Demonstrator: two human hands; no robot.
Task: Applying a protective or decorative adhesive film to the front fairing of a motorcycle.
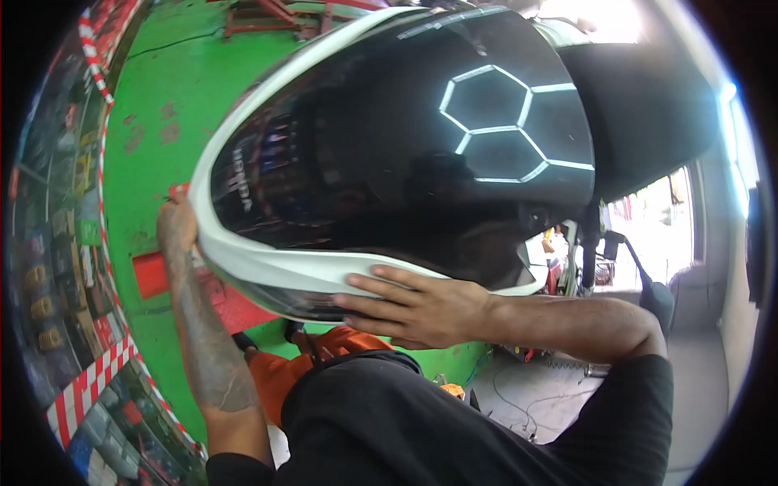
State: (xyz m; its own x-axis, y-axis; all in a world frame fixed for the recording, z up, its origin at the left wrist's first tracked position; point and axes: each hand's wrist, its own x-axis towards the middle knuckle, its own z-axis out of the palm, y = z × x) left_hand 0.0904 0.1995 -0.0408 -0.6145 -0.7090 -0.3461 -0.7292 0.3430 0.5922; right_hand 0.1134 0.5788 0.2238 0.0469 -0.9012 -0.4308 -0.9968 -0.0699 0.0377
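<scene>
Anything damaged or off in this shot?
The green floor has brownish patches at upper left, likely worn paint. On the black-and-white cover, the bright hexagon lines look like reflected lights, not damage; I see no clear crack. The right hand lies flat on its white side.

Black panel, right fingers spread on white rim, left fingers at rounded end, green floor

Plain black short-sleeved shirt, orange legwear, and tattoo-like markings along the left forearm.
</scene>
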